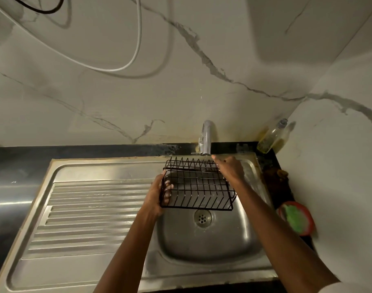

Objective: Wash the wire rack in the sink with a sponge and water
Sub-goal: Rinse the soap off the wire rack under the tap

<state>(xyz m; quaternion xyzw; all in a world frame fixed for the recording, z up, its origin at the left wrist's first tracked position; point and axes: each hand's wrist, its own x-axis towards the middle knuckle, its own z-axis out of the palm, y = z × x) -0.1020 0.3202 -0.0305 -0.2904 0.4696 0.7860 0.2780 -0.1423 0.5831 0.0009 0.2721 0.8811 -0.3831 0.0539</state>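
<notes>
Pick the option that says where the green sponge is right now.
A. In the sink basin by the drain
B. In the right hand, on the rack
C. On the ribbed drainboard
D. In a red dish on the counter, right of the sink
D: the green sponge lies in the red dish right of the sink, while both hands are at the wire rack.

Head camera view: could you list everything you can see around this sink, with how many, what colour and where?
wire rack: one, black, held over the sink basin under the tap
sink: one, steel, basin at right, ribbed drainboard at left
tap: one, chrome, behind the basin
sponge: one, green, in a red dish on the counter right of the sink
bottle: one, clear with yellowish contents, in the back right corner
cables: one white and one black, hanging on the marble wall
counter: one, dark, around the sink
left hand: grips the rack's left end
right hand: at the rack's far right corner; grip unclear
</notes>
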